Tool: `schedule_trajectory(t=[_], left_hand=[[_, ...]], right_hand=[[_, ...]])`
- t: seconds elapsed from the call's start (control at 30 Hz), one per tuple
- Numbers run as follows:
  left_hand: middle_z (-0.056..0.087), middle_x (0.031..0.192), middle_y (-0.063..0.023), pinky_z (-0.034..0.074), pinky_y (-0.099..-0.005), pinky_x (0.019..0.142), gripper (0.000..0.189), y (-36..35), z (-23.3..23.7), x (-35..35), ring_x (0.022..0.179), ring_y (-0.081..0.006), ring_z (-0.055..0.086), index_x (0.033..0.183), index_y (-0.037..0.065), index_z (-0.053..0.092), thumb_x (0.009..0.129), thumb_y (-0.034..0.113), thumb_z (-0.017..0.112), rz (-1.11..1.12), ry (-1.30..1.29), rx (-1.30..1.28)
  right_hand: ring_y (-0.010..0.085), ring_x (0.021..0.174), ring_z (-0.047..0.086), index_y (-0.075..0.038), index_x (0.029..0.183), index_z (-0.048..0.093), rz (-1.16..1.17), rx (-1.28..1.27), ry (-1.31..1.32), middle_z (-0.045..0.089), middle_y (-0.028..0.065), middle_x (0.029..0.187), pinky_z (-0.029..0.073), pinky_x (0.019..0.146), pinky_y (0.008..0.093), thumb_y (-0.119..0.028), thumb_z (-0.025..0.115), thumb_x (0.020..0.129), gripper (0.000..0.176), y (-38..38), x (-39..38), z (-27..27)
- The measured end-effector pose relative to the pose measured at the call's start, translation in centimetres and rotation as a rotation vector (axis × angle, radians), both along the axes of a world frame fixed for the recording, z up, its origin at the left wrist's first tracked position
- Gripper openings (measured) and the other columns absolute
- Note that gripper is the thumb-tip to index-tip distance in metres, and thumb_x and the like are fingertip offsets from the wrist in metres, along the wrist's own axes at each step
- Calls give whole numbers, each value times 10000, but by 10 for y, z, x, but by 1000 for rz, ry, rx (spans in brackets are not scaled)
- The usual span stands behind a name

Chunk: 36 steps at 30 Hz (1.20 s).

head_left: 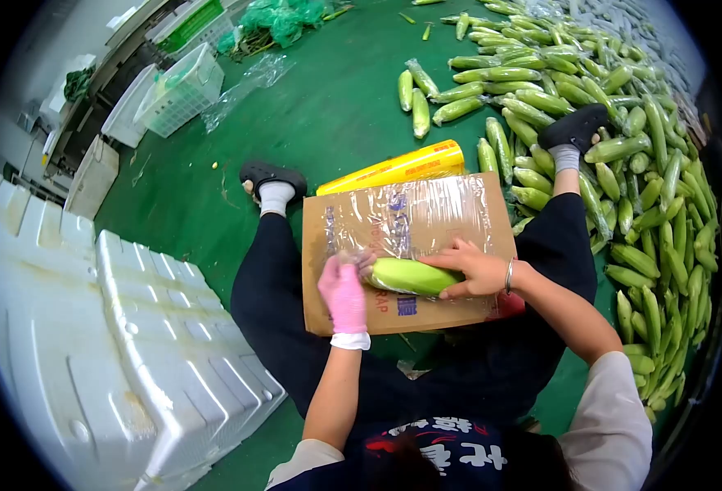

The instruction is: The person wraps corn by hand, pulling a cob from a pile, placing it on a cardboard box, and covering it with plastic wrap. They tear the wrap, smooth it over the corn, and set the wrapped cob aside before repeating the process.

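A green ear of corn (414,277) lies across a cardboard box (328,237) between my legs. Clear plastic film (438,204) covers the upper part of the box and gathers at the ear's left end. My left hand (344,293), in a pink glove, is closed on the film at that end. My bare right hand (469,270) rests on the ear's right end, fingers apart on top and thumb at the lower edge. A yellow roll (393,168) lies against the far edge of the box.
Many film-wrapped ears (533,102) are heaped on the green floor at the right, around my right foot. White foam boxes (156,327) stand at the left. White crates (182,92) and green netting (275,23) are at the far left.
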<state>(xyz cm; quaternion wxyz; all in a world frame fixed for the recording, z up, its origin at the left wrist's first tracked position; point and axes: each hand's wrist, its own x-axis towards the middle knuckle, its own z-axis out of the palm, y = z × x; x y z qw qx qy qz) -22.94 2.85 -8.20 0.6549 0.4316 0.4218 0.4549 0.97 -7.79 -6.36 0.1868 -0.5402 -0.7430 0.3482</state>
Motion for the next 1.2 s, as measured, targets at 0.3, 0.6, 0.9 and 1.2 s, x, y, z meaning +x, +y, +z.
schedule_trajectory(t=[0.3,0.6,0.9,1.2], left_hand=[[607,1089,-153,439,-446,925,689,25,15,24,1030,-337,570,1170,62,609,654,460,833,-736,1003,1254],[576,963,-180,507,-451,790,603,-15,34,-18,936,-372,600,1071,27,580,690,426,821,-1205,968,1106],[589,1104,-210,454,-469,929,608,-1,17,-2,1035,-398,560,1174,-12,550,743,329,810,-579,921,1227],[677,975,-195,535,-399,781,633,5,18,18,899,-361,669,1112,-6,618,732,456,827,-820,894,1102]], right_hand=[[349,904,531,-54,930,581,-823,510,-399,517,143,911,435,777,428,-181,786,759,296,-102,-60,-7],[260,659,643,3,926,701,-995,261,204,651,137,719,531,663,372,-53,637,850,114,-102,-51,18],[347,950,554,28,1146,595,-523,420,-538,583,208,982,473,852,433,-294,634,899,408,26,-24,-16],[380,1307,479,22,1417,437,173,-247,220,484,250,1431,337,1136,399,-459,302,1061,614,74,-24,-30]])
